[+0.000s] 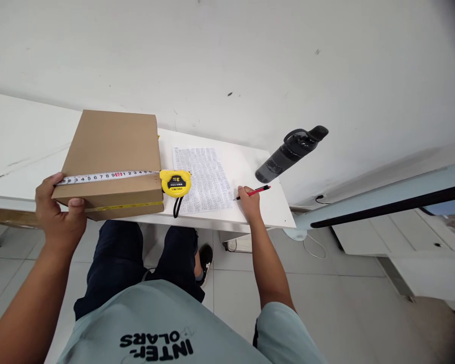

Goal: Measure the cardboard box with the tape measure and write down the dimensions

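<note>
My left hand [62, 215] clasps the box [114, 141], apparently anchoring tape [175, 184]. Right of box, my right hand [251, 203] grasps pen [258, 191].

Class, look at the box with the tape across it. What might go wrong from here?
The yellow tape case might slip: neither hand steadies it, while the left hand grips the far end of the box.

The bottle might get knocked, since it stands close to the right hand and its pen.
</note>
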### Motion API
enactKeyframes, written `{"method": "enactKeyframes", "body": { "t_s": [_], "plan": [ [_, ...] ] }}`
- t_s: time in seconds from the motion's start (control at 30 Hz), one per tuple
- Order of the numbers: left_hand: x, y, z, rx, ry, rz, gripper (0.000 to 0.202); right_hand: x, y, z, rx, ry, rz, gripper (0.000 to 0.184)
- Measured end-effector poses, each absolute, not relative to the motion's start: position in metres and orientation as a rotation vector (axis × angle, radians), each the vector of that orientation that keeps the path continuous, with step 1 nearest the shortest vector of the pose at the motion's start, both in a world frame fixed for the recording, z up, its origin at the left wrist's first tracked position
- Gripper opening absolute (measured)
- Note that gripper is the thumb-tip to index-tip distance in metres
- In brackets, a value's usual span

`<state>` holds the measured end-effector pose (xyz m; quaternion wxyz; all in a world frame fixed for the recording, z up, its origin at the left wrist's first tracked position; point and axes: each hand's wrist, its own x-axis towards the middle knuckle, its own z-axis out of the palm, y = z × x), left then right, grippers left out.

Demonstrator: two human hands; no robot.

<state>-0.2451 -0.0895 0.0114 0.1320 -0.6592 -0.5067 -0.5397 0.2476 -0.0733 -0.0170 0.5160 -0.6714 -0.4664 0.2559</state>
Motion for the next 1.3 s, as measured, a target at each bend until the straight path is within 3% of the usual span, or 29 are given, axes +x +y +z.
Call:
{"method": "enactKeyframes", "body": {
  "t_s": [0.43, 0.73, 0.93, 1.13, 1.3],
  "plan": [
    [-0.243, -0.092, 0.011, -1.920, -1.547, -1.541, 0.075, 0.247, -0.074, -0.023, -1.718, -1.171, 0.345, 0.040],
    [-0.243, -0.104, 0.017, -1.999, -1.429, -1.616, 0.051, 0.228, -0.062, -0.017, -1.775, -1.512, 0.162, 0.026],
    [-0.254, -0.105, 0.024, -2.033, -1.384, -1.543, 0.051, 0.170, -0.070, 0.006, -1.473, -1.855, 0.051, 0.065],
    [-0.260, -0.105, 0.033, -2.050, -1.303, -1.495, 0.053, 0.108, -0.087, 0.038, -1.019, -2.174, -0.223, 0.033],
    [-0.261, -0.106, 0.037, -2.077, -1.267, -1.464, 0.051, 0.101, -0.094, 0.063, -1.035, -2.103, 0.025, 0.039]
  ]
}}
